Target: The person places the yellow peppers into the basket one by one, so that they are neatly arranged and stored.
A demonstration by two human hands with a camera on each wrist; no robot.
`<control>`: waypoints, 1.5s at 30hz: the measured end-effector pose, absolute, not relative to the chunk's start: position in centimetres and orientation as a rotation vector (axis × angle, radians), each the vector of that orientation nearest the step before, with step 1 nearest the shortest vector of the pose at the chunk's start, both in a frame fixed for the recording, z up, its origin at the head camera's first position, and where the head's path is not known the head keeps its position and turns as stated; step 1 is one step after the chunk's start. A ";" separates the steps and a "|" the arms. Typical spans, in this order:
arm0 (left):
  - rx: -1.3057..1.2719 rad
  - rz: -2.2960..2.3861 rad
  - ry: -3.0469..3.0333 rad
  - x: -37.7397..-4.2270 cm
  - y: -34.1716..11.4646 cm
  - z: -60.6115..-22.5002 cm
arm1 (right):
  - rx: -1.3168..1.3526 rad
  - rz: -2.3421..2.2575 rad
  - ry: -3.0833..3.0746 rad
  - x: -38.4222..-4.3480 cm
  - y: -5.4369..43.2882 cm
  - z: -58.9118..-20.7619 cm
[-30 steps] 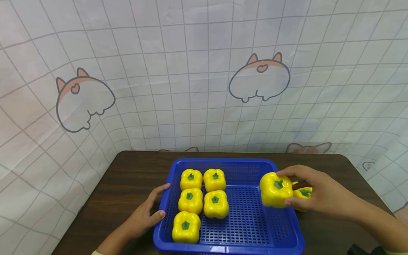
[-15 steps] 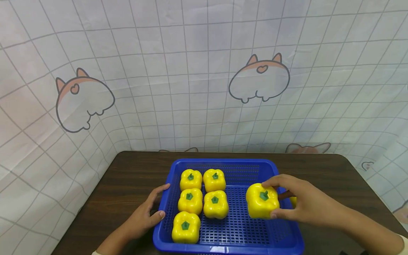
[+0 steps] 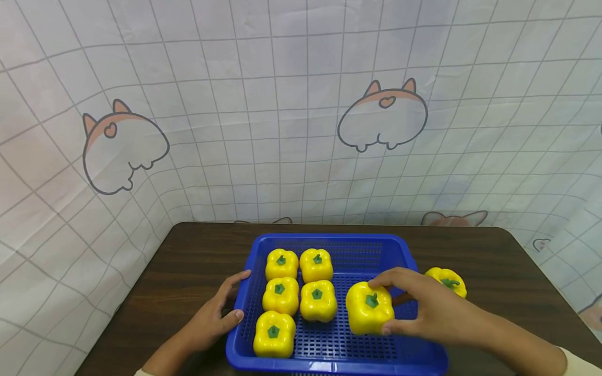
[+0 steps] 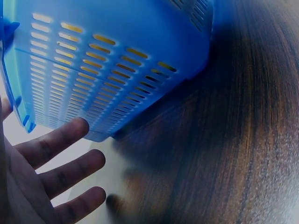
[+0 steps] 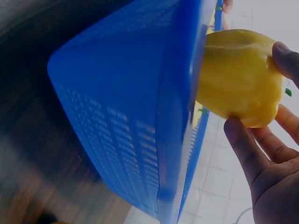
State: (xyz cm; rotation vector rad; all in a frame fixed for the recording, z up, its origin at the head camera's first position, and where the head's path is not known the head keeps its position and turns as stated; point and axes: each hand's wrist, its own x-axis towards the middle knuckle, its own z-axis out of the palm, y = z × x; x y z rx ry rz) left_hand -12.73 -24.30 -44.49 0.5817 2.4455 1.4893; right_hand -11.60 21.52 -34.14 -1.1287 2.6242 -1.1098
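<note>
My right hand holds a yellow bell pepper with a green stem above the right part of the blue basket. The thumb and fingers pinch its sides, as the pepper in the right wrist view also shows. Several more yellow bell peppers stand in the basket's left half in two columns, one of them a front pepper. The left hand touches the basket's left rim with thumb and index fingertip. In the left wrist view that hand's other fingers are extended beside the perforated wall.
Another yellow bell pepper lies on the dark wooden table, right of the basket and partly behind the right hand. A white gridded cloth with dog drawings hangs behind the table.
My right hand has carried the bell pepper left and toward me, from the basket's right rim to over its inside. The pepper outside has come into fuller view. The left hand stays put.
</note>
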 end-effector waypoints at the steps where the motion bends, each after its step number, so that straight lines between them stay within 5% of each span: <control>1: 0.571 1.488 2.447 -12.7 -24.3 -44.5 | -1.126 -1.113 2.618 -11.6 21.4 -34.2; 45: 0.553 1.507 2.462 -12.9 -24.2 -45.1 | -1.029 -1.028 2.491 -10.5 14.6 -36.9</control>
